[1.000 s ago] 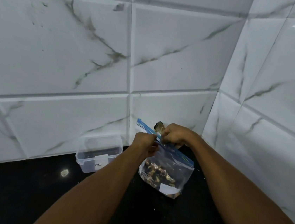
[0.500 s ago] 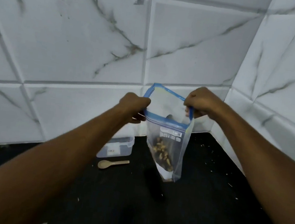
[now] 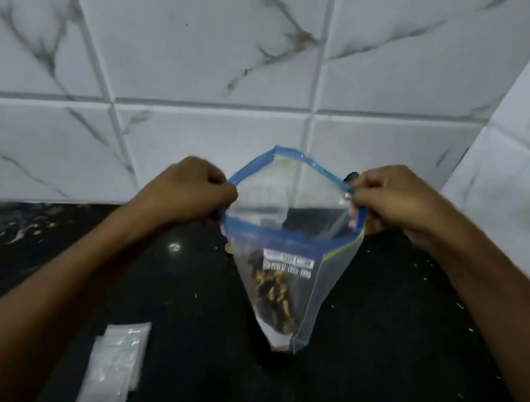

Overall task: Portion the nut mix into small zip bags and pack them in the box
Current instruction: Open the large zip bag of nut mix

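Note:
A large clear zip bag [image 3: 322, 293] with a blue zip rim hangs in mid-air over the black counter, its mouth pulled wide open. A brown and yellow nut mix [image 3: 271, 295] fills its lower corner. My left hand [image 3: 188, 193] pinches the left side of the rim. My right hand [image 3: 393, 197] pinches the right side of the rim. A small stack of empty clear zip bags [image 3: 115, 369] lies on the counter at the lower left. The plastic box is out of sight.
The black counter [image 3: 387, 363] is scattered with small crumbs. White marble-look tiled walls [image 3: 206, 62] meet in a corner behind and to the right of the bag.
The bag's mouth went from nearly shut to wide open and the bag was lifted off the counter. The view shifted, so the plastic box and wooden spoon left the frame and the small bags appeared.

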